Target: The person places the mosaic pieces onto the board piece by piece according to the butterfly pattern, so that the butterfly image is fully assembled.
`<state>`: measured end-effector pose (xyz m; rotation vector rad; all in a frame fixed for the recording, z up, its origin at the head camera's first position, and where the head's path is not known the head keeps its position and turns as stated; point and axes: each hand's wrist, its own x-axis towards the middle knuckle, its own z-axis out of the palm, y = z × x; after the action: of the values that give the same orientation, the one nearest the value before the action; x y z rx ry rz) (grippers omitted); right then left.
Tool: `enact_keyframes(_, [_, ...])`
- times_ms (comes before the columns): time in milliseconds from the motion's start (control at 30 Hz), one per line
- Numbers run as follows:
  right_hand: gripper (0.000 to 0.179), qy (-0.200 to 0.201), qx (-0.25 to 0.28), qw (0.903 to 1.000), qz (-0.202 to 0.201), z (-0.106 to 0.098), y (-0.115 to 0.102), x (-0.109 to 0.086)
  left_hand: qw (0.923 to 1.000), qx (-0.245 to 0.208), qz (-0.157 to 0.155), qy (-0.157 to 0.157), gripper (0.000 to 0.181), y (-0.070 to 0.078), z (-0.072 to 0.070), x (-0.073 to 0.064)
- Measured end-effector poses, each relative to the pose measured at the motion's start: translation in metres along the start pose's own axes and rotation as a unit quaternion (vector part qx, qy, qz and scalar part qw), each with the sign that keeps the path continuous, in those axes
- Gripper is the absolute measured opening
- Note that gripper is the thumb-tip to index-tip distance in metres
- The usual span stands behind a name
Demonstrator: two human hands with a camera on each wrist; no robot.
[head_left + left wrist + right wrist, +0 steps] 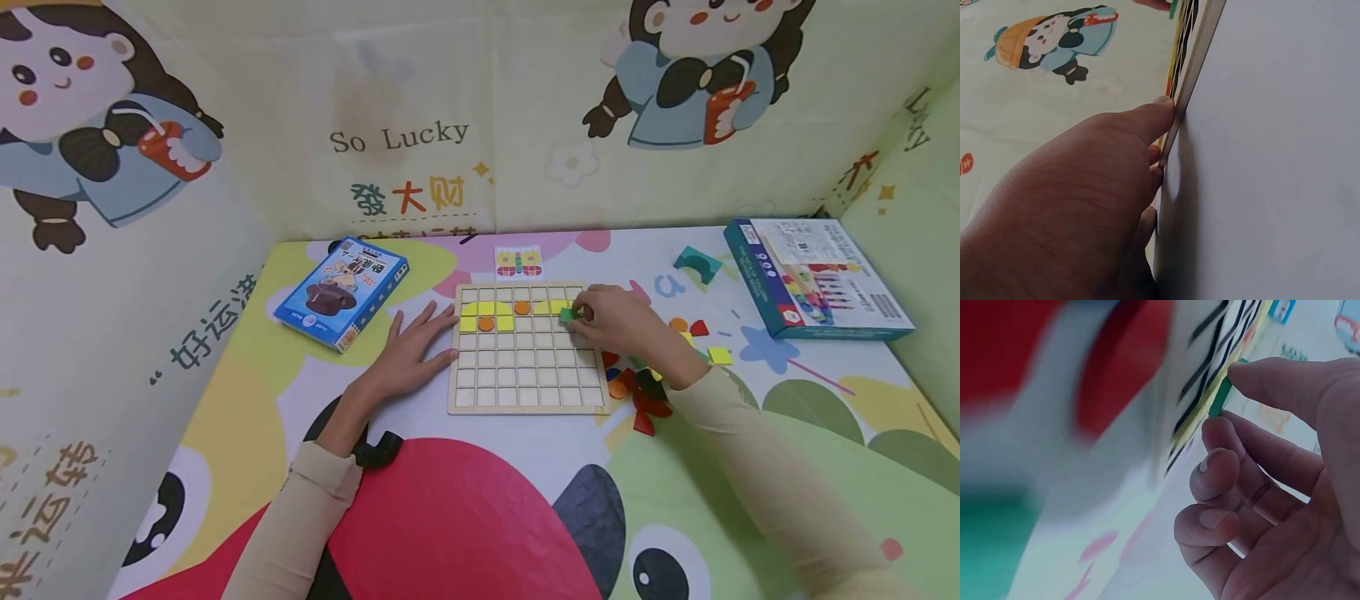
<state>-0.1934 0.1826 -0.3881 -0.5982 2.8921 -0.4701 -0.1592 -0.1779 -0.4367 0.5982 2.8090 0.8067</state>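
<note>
A wooden grid board [525,361] lies on the table, with yellow tiles [505,322] and orange round tiles [487,323] in its upper rows. My left hand [408,350] rests at the board's left edge, fingers extended and thumb apart. In the left wrist view, the thumb touches the board's rim [1194,78]. Over the board's upper right cells, my right hand [618,321] pinches a green tile [1220,397] between thumb and index finger. The other fingers are loosely bent.
Loose red, orange, green and blue pieces [651,406] lie right of the board. A small butterfly pattern card [518,262] sits behind it. A blue box [341,292] stands left, a larger box [821,279] right. A teal arch piece [697,265] lies near the larger box.
</note>
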Motion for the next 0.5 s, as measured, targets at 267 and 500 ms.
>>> enact_keyframes(267, [0.031,0.011,-0.005,0.9989,-0.045,0.011,-0.036,0.014,1.0000,0.000,-0.004,-0.001,0.066,-0.001,0.001,0.001])
enact_keyframes(500, [0.034,-0.002,-0.018,0.9986,-0.050,0.017,-0.049,0.022,1.0000,0.001,-0.006,-0.006,0.067,-0.002,0.000,0.001])
